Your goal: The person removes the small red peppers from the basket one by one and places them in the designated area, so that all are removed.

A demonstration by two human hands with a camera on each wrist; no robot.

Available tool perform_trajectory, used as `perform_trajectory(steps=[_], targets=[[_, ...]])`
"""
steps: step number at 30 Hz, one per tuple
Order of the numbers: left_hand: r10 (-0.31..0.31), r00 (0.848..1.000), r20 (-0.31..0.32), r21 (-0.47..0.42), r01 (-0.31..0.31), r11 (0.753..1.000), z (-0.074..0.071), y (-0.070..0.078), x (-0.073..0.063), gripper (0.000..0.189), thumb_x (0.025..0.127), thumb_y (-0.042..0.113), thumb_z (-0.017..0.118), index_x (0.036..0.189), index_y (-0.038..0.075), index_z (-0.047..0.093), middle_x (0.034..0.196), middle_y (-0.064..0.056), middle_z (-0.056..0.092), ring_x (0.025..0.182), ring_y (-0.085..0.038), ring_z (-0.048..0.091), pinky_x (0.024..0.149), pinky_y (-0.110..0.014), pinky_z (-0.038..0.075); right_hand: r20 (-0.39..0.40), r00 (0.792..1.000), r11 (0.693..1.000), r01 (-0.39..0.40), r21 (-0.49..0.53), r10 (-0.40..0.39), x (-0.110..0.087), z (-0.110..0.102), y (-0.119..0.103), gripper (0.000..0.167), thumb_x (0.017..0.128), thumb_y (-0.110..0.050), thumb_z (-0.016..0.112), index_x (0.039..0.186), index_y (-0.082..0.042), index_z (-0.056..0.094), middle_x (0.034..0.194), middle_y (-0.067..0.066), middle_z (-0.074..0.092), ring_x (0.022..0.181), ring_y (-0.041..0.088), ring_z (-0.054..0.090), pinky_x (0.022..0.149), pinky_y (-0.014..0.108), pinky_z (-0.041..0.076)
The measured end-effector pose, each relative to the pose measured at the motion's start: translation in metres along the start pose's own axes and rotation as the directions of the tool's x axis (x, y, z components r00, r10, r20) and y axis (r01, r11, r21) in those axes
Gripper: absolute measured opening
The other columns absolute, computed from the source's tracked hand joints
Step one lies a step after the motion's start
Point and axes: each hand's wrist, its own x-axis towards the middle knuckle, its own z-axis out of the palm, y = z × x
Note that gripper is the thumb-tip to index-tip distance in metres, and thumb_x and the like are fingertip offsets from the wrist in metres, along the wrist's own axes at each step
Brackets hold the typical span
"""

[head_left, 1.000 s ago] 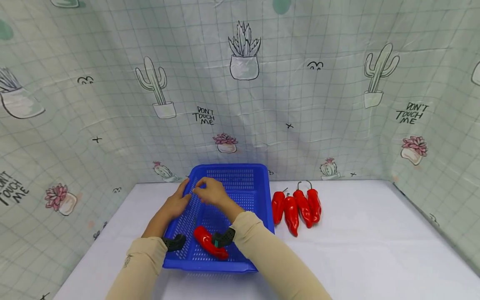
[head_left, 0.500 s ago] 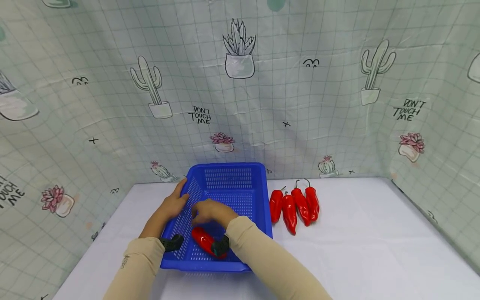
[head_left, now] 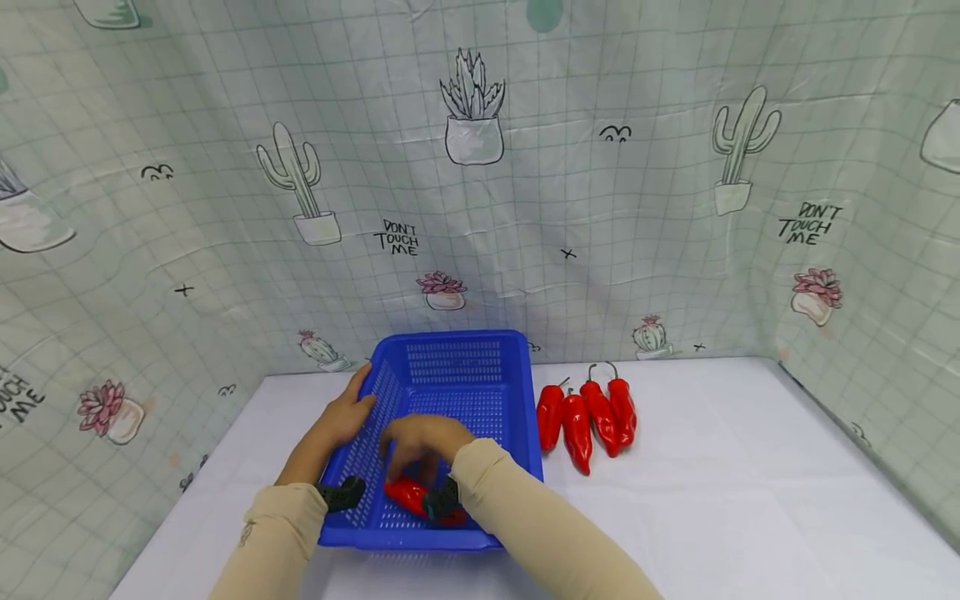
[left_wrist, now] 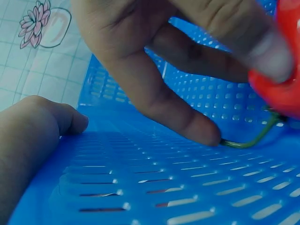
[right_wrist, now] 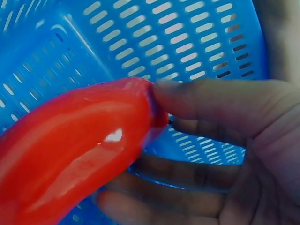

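Observation:
A blue plastic basket with slotted walls stands on the table. My left hand holds its left rim, the thumb over the inner side and the other fingers outside, mostly hidden. Inside the basket, near its front, lies a red chili pepper with a curved green stem. My right hand reaches down over it and grips its stem end. In the right wrist view the thumb presses on the pepper's top, while the other fingers curl beneath and beside it. One fingertip touches the stem in the left wrist view.
Several more red chili peppers lie side by side on the white tabletop, close to the basket's right wall. A pale cloth backdrop with cactus drawings rises behind and around the table.
My right hand has come down from above the basket's left side, toward me, onto the pepper's stem end, its fingers now around it. The left hand stays on the rim.

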Motion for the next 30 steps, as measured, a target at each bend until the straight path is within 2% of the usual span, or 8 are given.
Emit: perform_trajectory(steps=[4, 8, 11, 15, 19, 24, 26, 30], targets=[[-0.001, 1.000, -0.002, -0.004, 0.001, 1.000, 0.000, -0.001, -0.001, 0.060, 0.102, 0.019, 0.034, 0.156, 0.009, 0.011, 0.146, -0.038, 0.035, 0.106, -0.054, 0.060, 0.081, -0.057, 0.051, 0.113, 0.994, 1.000, -0.007, 0.009, 0.006, 0.000, 0.001, 0.000, 0.045, 0.082, -0.005, 0.076, 0.124, -0.008, 0.061, 0.090, 0.013, 0.063, 0.071, 0.028, 0.067, 0.060, 0.038, 0.057], [-0.003, 1.000, 0.003, -0.015, 0.003, 1.000, -0.001, 0.000, -0.001, 0.060, 0.102, 0.020, 0.034, 0.157, 0.009, 0.010, 0.146, -0.038, 0.035, 0.105, -0.052, 0.060, 0.079, -0.056, 0.052, 0.235, 0.972, 1.000, -0.019, -0.018, 0.023, 0.003, 0.000, 0.000, 0.053, 0.081, -0.008, 0.078, 0.129, -0.009, 0.056, 0.090, 0.011, 0.065, 0.074, 0.027, 0.067, 0.064, 0.037, 0.056], [-0.001, 1.000, 0.003, -0.020, 0.001, 1.000, -0.002, 0.001, -0.001, 0.061, 0.102, 0.020, 0.034, 0.157, 0.010, 0.010, 0.147, -0.037, 0.035, 0.105, -0.052, 0.060, 0.078, -0.055, 0.052, 0.303, 0.952, 0.997, -0.016, -0.081, 0.040, 0.002, -0.001, -0.001, 0.050, 0.080, -0.010, 0.079, 0.125, -0.012, 0.058, 0.093, 0.009, 0.064, 0.079, 0.025, 0.067, 0.071, 0.038, 0.056], [0.013, 1.000, -0.007, -0.021, -0.013, 1.000, -0.003, 0.001, 0.000, 0.061, 0.102, 0.020, 0.034, 0.157, 0.009, 0.010, 0.148, -0.037, 0.033, 0.111, -0.056, 0.056, 0.084, -0.059, 0.048, 0.337, 0.940, 0.989, -0.007, -0.148, 0.057, -0.001, -0.002, -0.001, 0.030, 0.079, -0.008, 0.079, 0.105, -0.011, 0.064, 0.093, 0.008, 0.063, 0.082, 0.023, 0.064, 0.078, 0.040, 0.056], [0.011, 1.000, -0.002, -0.015, -0.011, 1.000, -0.002, 0.000, 0.001, 0.061, 0.102, 0.021, 0.033, 0.157, 0.010, 0.009, 0.150, -0.036, 0.031, 0.119, -0.058, 0.049, 0.091, -0.063, 0.044, 0.324, 0.942, 0.975, -0.016, -0.220, 0.089, -0.005, 0.000, 0.001, 0.018, 0.076, -0.007, 0.080, 0.088, -0.009, 0.066, 0.086, 0.007, 0.065, 0.076, 0.020, 0.061, 0.070, 0.036, 0.055], [0.008, 1.000, 0.009, -0.013, -0.008, 1.000, 0.000, 0.000, 0.002, 0.061, 0.102, 0.021, 0.033, 0.157, 0.010, 0.009, 0.150, -0.035, 0.031, 0.122, -0.058, 0.048, 0.091, -0.064, 0.043, 0.399, 0.907, 0.967, -0.029, -0.253, 0.131, -0.008, 0.001, 0.005, 0.015, 0.076, -0.002, 0.077, 0.086, -0.007, 0.068, 0.081, 0.005, 0.062, 0.070, 0.017, 0.056, 0.061, 0.030, 0.050], [0.009, 1.000, 0.007, -0.014, -0.009, 1.000, 0.000, 0.000, 0.002, 0.061, 0.102, 0.021, 0.033, 0.157, 0.010, 0.009, 0.149, -0.036, 0.032, 0.120, -0.058, 0.050, 0.090, -0.063, 0.044, 0.434, 0.890, 0.970, -0.032, -0.243, 0.138, -0.008, 0.000, 0.006, 0.015, 0.077, 0.000, 0.075, 0.089, -0.006, 0.067, 0.082, 0.005, 0.059, 0.071, 0.017, 0.055, 0.064, 0.030, 0.050], [0.007, 1.000, 0.005, -0.015, -0.007, 1.000, -0.001, -0.001, 0.001, 0.061, 0.102, 0.021, 0.034, 0.157, 0.010, 0.009, 0.149, -0.036, 0.032, 0.118, -0.057, 0.051, 0.089, -0.062, 0.045, 0.469, 0.875, 0.967, -0.001, -0.255, 0.125, -0.006, 0.000, 0.006, 0.016, 0.079, -0.002, 0.073, 0.090, -0.008, 0.064, 0.082, 0.004, 0.058, 0.073, 0.016, 0.055, 0.073, 0.035, 0.054]])
